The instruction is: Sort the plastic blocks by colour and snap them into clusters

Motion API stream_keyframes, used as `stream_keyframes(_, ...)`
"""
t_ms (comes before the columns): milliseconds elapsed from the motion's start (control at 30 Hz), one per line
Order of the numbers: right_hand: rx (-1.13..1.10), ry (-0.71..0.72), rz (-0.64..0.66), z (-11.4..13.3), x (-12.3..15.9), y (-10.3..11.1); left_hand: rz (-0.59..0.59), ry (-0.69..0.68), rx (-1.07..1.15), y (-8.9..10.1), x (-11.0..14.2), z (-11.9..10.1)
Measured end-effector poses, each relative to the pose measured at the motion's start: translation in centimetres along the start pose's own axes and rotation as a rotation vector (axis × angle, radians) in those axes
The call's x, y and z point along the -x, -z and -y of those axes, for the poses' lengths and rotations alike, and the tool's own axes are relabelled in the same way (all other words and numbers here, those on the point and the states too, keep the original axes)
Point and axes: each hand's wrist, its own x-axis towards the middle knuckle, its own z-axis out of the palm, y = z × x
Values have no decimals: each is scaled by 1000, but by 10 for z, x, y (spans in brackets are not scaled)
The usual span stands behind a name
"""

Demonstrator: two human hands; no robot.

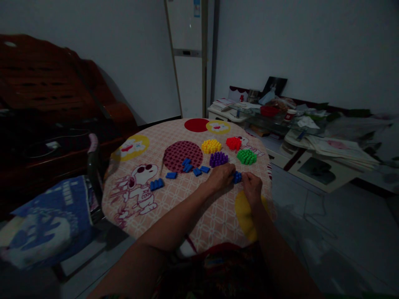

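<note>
A small cluster of blue plastic peg-like pieces (237, 177) stands on the table between my two hands. My left hand (221, 176) reaches in from its left, fingers curled down against the cluster's edge. On the other side my right hand (252, 186) is closed, thumb and finger pinched at the blue pieces. Its fingertips are partly hidden. Just beyond my left hand is a purple group of pegs (218, 159). Behind are groups of yellow pegs (211, 146), red pegs (233, 143) and green pegs (247, 156). Left of my left hand, several loose blue pieces (187, 165) lie flat.
A patterned cloth covers the round table (183, 207). At left stands a chair with a blue bag (59, 220), before a wooden bench (46, 83). To the right, a low cabinet (324, 170) bears papers, a red bowl (269, 111) and clutter.
</note>
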Motion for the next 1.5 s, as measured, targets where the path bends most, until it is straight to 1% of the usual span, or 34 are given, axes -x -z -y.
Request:
stream_keyframes(133, -9, 0, 1, 0, 0, 0, 27, -30, 17, -2, 1, 2)
stream_keyframes(200, -18, -4, -1, -1, 0, -1, 9, -39, 54, -1, 0, 6)
stream_keyframes(267, -28, -11, -3, -2, 0, -1, -33, -34, 102, 4, -1, 12)
stream_keyframes(333, -39, -13, 1, -4, 0, -2, -101, 1, 146, 16, -2, 21)
stream_keyframes(367, -44, -9, 5, -4, 0, -2, -150, 41, 162, 24, -1, 27)
stream_keyframes(467, -49, 1, 10, -6, 0, -3, -301, 218, 174, 51, 4, 53)
stream_keyframes(500, -50, -1, 11, -7, 0, -3, -324, 276, 161, 59, 7, 63)
stream_keyframes(533, -49, -4, 11, -7, 1, -4, -324, 330, 137, 67, 11, 74)
stream_keyframes(633, -46, -11, 7, -8, 0, -4, -245, 453, 15, 81, 22, 101)
stream_keyframes(667, -44, -13, 6, -8, 0, -4, -218, 471, -25, 83, 25, 107)
stream_keyframes(733, -39, -16, 3, -7, 0, -4, -154, 471, -69, 84, 28, 111)
stream_keyframes(767, -36, -17, 0, -7, 0, -4, -102, 457, -71, 83, 29, 110)
stream_keyframes(900, -50, -25, 4, -8, -1, -4, 190, 432, -112, 76, 26, 96)
stream_keyframes(967, -59, -36, 9, -9, -1, -4, 250, 447, -197, 73, 23, 89)
stream_keyframes(1033, -51, -37, 6, -9, 0, -4, 245, 455, -251, 72, 22, 86)
stream_keyframes(1133, -47, -28, 5, -9, 0, -3, 205, 447, -225, 74, 23, 87)
stream_keyframes(1233, -53, -23, 8, -8, 0, -3, 73, 384, -122, 78, 22, 85)
stream_keyframes(1300, -47, -17, 5, -8, 0, -4, -18, 302, -40, 76, 18, 77)
stream_keyframes(1367, -48, -13, 2, -8, 0, -4, -58, 220, 32, 67, 10, 64)
stream_keyframes(1433, -55, -9, 6, -8, 0, -3, -63, 152, 75, 52, 2, 47)
stream_keyframes(1500, -57, -8, 11, -8, 0, -3, -55, 99, 70, 37, -6, 32)
